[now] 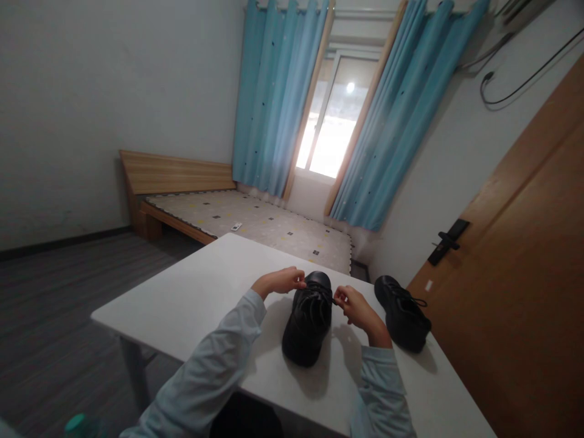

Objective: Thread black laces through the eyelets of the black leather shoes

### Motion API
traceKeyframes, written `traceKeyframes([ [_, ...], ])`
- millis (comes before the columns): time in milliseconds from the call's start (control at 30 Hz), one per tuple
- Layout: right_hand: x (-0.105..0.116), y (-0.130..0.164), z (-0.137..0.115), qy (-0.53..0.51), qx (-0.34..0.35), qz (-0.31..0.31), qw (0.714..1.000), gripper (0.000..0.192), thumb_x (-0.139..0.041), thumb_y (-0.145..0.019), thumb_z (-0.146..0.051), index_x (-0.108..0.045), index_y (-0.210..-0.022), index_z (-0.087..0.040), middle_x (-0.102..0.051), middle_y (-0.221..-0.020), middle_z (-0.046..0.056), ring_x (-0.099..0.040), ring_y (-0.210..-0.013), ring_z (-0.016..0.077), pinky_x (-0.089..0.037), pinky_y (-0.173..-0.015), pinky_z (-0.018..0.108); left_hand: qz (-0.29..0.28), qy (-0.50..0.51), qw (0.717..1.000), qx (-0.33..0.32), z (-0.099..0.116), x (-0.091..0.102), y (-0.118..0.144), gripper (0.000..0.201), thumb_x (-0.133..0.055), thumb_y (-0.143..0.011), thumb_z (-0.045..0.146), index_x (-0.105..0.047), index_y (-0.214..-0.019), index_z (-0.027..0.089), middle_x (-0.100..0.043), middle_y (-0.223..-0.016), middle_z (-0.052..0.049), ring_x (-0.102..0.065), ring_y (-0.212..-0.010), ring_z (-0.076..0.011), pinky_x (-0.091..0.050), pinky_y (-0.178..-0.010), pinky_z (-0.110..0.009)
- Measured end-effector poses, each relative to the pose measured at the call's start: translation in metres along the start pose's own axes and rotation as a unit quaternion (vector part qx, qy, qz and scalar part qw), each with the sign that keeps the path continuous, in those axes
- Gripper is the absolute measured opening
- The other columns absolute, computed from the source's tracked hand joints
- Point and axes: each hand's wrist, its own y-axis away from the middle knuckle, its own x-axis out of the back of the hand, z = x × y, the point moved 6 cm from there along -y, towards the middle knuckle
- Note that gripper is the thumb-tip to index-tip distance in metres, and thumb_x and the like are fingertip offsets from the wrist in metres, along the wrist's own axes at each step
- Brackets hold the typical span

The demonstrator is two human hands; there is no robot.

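A black lace-up shoe stands on the white table in front of me, its toe pointing away. At its left side my left hand is closed in a pinch close to the laces; what lies between the fingertips is too small to make out. On the other side my right hand pinches a dark shoelace end beside the shoe's opening. A second black shoe sits to the right of my right hand, with a lace loop sticking out from its top.
The white table reaches toward a bed with a bare patterned mattress, on which a small white remote-like object lies. A wooden door is close on the right. A green bottle cap shows at the lower left.
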Motion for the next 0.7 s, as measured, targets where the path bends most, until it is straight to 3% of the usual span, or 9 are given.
traceKeyframes([
  [233,-0.005,0.0,0.007,-0.006,-0.024,-0.026,0.999,0.012,-0.047,-0.078,-0.011,-0.055,-0.07,-0.016,-0.048,-0.072,0.002,-0.045,-0.054,0.0085,-0.036,-0.039,0.016,-0.051,0.001,0.999,0.01,-0.006,-0.005,0.001,0.024,-0.046,-0.083,0.036,-0.057,-0.089,0.015,-0.053,-0.091,-0.005,-0.051,-0.069,-0.0114,-0.042,-0.049,-0.017],
  [700,-0.012,-0.002,0.018,-0.061,-0.037,-0.033,0.997,0.009,-0.053,-0.073,-0.01,-0.057,-0.066,-0.015,-0.047,-0.071,0.002,-0.046,-0.054,0.008,-0.035,-0.027,0.009,-0.083,0.024,0.995,0.058,-0.02,-0.009,0.002,0.02,-0.05,-0.08,0.033,-0.06,-0.087,0.017,-0.055,-0.09,-0.004,-0.05,-0.064,-0.0096,-0.044,-0.05,-0.017],
])
